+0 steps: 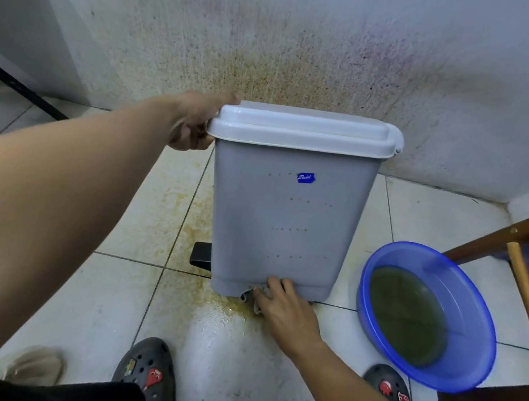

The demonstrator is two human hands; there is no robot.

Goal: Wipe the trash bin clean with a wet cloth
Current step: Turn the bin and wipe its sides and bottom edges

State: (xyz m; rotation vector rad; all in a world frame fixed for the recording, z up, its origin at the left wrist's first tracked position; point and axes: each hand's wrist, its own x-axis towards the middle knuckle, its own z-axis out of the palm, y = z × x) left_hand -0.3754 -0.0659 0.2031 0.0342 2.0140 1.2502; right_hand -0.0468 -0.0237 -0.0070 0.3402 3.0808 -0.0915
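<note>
A grey trash bin [283, 222] with a white lid [303, 127] stands upright on the tiled floor against a stained wall. It carries a small blue sticker and rows of brown specks on its side. My left hand [196, 124] grips the lid's left edge. My right hand [284, 307] presses a bunched grey cloth [251, 295] against the bin's bottom edge, fingers curled over it. A black pedal [202, 255] sticks out at the bin's lower left.
A blue basin [463, 286] of murky water sits on the floor right of the bin. A wooden chair frame [522, 279] stands at the far right. My two dark clogs and a beige shoe [33, 365] are near the bottom. The floor around the bin is wet and stained yellow.
</note>
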